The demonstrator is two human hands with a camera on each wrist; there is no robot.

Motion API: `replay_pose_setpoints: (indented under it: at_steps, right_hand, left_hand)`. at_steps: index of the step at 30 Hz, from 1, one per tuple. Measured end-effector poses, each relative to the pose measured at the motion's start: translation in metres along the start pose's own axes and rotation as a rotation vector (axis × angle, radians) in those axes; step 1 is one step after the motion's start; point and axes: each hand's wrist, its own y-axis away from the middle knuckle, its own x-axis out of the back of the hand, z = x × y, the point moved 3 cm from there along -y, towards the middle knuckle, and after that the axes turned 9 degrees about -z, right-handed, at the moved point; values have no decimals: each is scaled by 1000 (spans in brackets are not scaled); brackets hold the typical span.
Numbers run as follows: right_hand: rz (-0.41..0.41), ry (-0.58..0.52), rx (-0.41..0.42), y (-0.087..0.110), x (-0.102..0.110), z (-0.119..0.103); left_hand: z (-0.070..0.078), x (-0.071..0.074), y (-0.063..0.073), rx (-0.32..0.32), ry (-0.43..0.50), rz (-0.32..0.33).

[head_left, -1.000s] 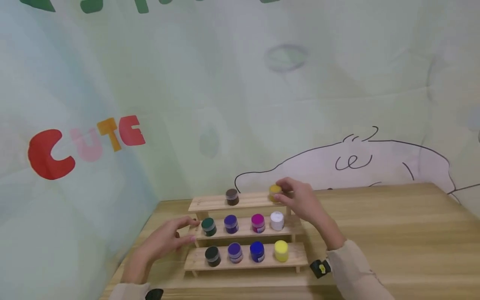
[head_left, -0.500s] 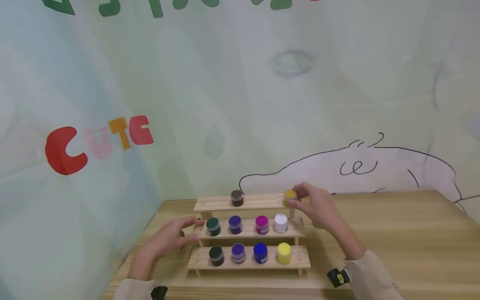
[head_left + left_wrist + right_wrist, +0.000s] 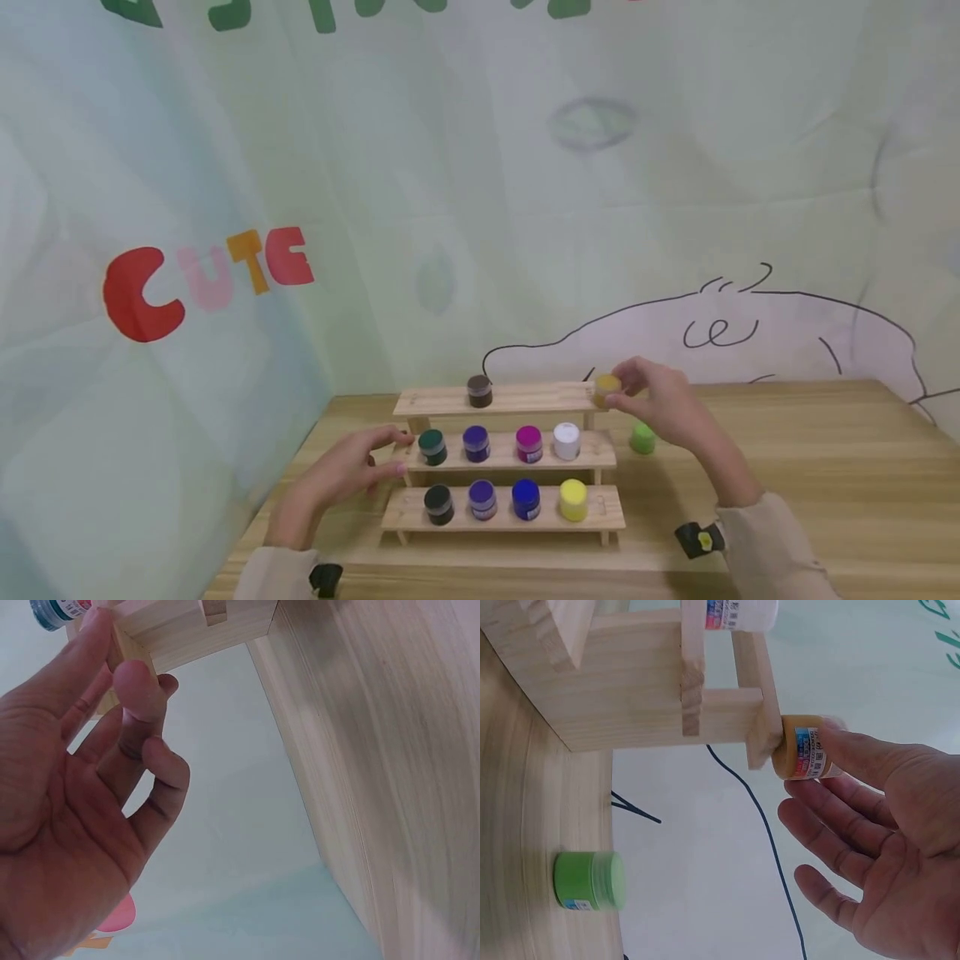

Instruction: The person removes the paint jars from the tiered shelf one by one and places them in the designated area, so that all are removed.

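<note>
The right hand (image 3: 663, 404), the nearer, pinches the mustard jar (image 3: 604, 392) from the right, upright at the rack's (image 3: 536, 398) top right end; the left hand (image 3: 345, 467) grips its middle shelf's left end.

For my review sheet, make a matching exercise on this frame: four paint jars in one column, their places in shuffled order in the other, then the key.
1. Ochre paint jar
2. Light green paint jar
3. White paint jar
4. Bright yellow paint jar

A. On the table, right of the wooden rack
B. Rightmost jar on the bottom shelf
C. In the grip of the right hand, at the top shelf
D. Rightmost jar on the middle shelf

Right pairs: 1-C, 2-A, 3-D, 4-B
</note>
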Motion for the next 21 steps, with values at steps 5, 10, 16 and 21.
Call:
replay_pose_setpoints:
  at_steps: [5,10,16,21]
  right_hand:
    - [-34,19,-23,2,7,6]
    - [-46,29,-29,2,13,11]
    - [-60,15,-73,3,17,21]
    - [-86,-20,-112,4,18,32]
  left_hand:
    - [-2,0,-3,-35,17,-7]
    - [-5,1,-2,-38,17,3]
    - [-7,2,-2,-44,8,7]
    - [-7,0,-5,-24,0,4]
